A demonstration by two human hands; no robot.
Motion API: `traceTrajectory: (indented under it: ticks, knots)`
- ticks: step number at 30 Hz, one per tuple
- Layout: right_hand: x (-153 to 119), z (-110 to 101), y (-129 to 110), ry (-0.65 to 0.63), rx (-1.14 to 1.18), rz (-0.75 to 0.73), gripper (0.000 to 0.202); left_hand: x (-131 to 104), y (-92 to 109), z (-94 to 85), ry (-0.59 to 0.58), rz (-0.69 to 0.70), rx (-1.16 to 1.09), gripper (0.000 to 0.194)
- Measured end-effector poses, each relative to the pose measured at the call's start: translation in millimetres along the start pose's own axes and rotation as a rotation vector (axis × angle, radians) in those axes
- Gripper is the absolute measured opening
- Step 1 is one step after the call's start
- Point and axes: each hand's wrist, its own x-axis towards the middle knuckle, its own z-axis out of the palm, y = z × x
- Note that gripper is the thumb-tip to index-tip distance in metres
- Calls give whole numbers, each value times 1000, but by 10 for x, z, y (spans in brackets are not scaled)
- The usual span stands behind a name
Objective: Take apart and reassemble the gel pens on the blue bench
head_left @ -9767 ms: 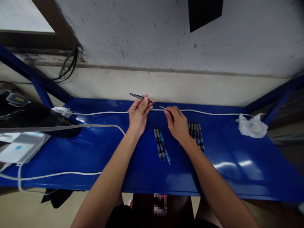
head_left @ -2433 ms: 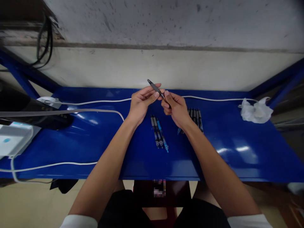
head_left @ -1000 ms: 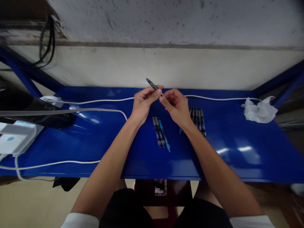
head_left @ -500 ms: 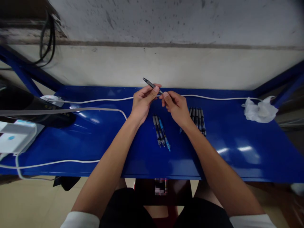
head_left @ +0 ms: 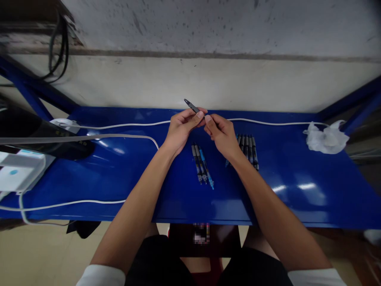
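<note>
A dark pen (head_left: pixel 191 105) is tilted between my hands above the back of the blue table, its dark end pointing up and left. My left hand (head_left: pixel 185 126) is closed around its barrel, thumb on top. The fingers of my right hand (head_left: pixel 220 129) pinch the lower end, which they mostly hide. Below my hands lie two grey-and-black pens (head_left: pixel 198 163) and a blue pen (head_left: pixel 206 167) side by side. Near my right wrist is a row of several more pens (head_left: pixel 248 151), partly covered by the forearm.
The blue table (head_left: pixel 190 210) backs onto a pale wall. A white cable (head_left: pixel 125 126) runs along its rear. At the left are a black cylinder (head_left: pixel 59 143) and a white box (head_left: pixel 18 171); a crumpled plastic bag (head_left: pixel 326 138) sits at the right.
My left hand and the pen have shifted slightly right, closer to my right hand. Less of the pen shows between the two hands. The pens on the table have not moved.
</note>
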Motion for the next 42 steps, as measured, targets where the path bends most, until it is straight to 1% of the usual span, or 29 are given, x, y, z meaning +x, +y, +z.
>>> traceTrajectory:
  ticks: [2, 5, 7, 10, 13, 15, 19, 24, 26, 28, 31, 35, 42]
  knots:
    - [-6, 14, 3, 2, 31, 25, 57, 4, -6, -4, -4, 3, 8, 30]
    - [-14, 40, -2, 24, 65, 48, 51, 16, -24, -11, 21, 46, 32, 28]
    - [-12, 48, 0, 31, 72, 45, 50, 27, -37, -15, 69, 80, 42, 28]
    - [0, 46, 23, 58, 56, 32, 49, 46, -50, -32, 185, 91, 28, 28]
    - [14, 39, 49, 145, 27, 7, 47, 61, -47, -73, 279, 84, -28, 31]
    - [18, 36, 51, 197, 14, -8, 46, 66, -39, -102, 301, 76, -69, 33]
    - [7, 22, 14, 216, -16, 0, 45, 66, -24, -124, 292, 31, -107, 33]
    - [-11, -5, -33, 227, -38, 35, 59, 62, -22, -103, 232, -6, -122, 31]
    - [-10, -4, -29, 218, -48, 41, 63, 61, -24, -104, 232, 0, -126, 31]
    - [-5, 8, -10, 199, -52, 28, 59, 62, -28, -114, 258, 18, -121, 31]
    - [2, 35, 30, 181, -24, -23, 48, 68, -37, -142, 289, 39, -117, 30]
    - [-4, 46, 51, 141, -18, -55, 44, 75, -36, -163, 277, 6, -141, 26]
    - [-21, 11, -25, 119, -62, -15, 52, 72, 0, -133, 222, -38, -159, 25]
